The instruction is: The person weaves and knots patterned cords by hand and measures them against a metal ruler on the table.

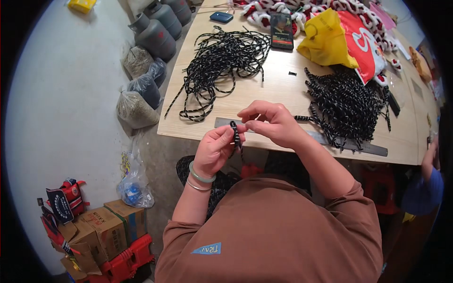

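Left hand (214,149) pinches looped black-and-white cord (235,129); right hand (277,124), at two o'clock, grip indeterminable; slackened pinch could unravel loops.

Woven cord (235,133), metal ruler (373,149).

A plain, pale bluish-grey wall (61,113) fills the left side of the frame, softly lit. Along its foot, a strip of dull grey floor (165,147) shows. Grey gas cylinders (158,41) stand at upper left, with filled plastic bags (137,109) below them in the picture. Cardboard boxes (104,230) sit at lower left. A light wood-grained table (281,87) spans the upper middle and right.
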Tool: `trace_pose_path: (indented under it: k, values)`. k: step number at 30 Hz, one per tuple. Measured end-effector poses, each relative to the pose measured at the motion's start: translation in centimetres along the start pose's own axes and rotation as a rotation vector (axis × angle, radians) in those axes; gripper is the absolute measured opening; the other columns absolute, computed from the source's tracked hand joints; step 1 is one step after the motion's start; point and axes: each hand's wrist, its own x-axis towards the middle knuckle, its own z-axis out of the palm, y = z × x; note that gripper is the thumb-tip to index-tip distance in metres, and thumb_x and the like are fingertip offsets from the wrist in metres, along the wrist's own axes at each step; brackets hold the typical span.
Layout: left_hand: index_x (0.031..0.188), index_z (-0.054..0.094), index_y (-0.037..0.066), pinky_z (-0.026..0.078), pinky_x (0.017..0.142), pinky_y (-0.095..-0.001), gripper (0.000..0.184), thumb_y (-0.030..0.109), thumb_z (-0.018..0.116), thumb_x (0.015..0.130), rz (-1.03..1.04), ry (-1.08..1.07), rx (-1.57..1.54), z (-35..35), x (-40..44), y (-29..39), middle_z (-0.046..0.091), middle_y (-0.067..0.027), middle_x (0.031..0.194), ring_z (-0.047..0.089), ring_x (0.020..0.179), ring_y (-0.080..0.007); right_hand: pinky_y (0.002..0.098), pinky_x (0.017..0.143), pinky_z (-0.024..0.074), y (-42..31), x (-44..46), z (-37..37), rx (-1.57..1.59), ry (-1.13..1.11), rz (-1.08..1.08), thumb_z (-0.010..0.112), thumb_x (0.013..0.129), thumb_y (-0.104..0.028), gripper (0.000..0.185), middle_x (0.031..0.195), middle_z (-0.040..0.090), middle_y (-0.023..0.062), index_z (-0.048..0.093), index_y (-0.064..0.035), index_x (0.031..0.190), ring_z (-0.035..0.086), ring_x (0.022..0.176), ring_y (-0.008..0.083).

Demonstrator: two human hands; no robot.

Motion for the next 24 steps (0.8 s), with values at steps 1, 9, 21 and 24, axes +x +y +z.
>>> trace_pose_path:
  k: [1, 9, 21, 24]
  values:
    - [0.116, 0.062, -0.003, 0.052, 0.074, -0.0265, 0.032, 0.023, 0.054, 0.100, -0.001, -0.004, 0.021, 0.0, -0.1, 0.0, 0.068, -0.0073, 0.100, 0.064, 0.089, -0.0123, 0.0269, 0.071, 0.0517, 0.0, 0.1, 0.1, 0.041, -0.029, 0.022, 0.064, 0.084, -0.006, 0.023, 0.091, 0.067, 0.0070, 0.068, 0.0012, 0.106, 0.064, 0.083, 0.0129]
    - [0.105, 0.066, -0.002, 0.046, 0.069, -0.0210, 0.028, 0.024, 0.056, 0.099, -0.130, -0.073, 0.060, 0.2, -0.2, 0.5, 0.067, -0.0038, 0.088, 0.060, 0.077, -0.0076, 0.0297, 0.069, 0.0510, -1.5, 0.3, -0.3, -0.059, -0.219, -0.077, 0.064, 0.082, -0.001, 0.017, 0.084, 0.063, 0.0071, 0.068, 0.0006, 0.099, 0.064, 0.079, 0.0171]
    - [0.098, 0.067, 0.000, 0.043, 0.051, -0.0172, 0.032, 0.029, 0.054, 0.100, -0.175, 0.029, 0.172, 1.3, 0.1, 0.1, 0.068, -0.0063, 0.082, 0.060, 0.066, -0.0070, 0.0425, 0.066, 0.0498, -1.9, 0.6, 0.0, -0.663, -0.194, -0.337, 0.060, 0.076, -0.008, 0.007, 0.078, 0.058, 0.0124, 0.062, -0.0012, 0.076, 0.061, 0.075, 0.0338]
    - [0.099, 0.066, -0.002, 0.046, 0.052, -0.0183, 0.034, 0.030, 0.053, 0.100, -0.141, 0.058, 0.200, 1.7, 0.2, 0.0, 0.069, -0.0093, 0.085, 0.063, 0.069, -0.0103, 0.0411, 0.064, 0.0500, -0.9, 0.7, 0.2, -0.598, -0.150, -0.358, 0.061, 0.076, -0.007, 0.006, 0.077, 0.058, 0.0121, 0.061, -0.0007, 0.077, 0.061, 0.073, 0.0336]
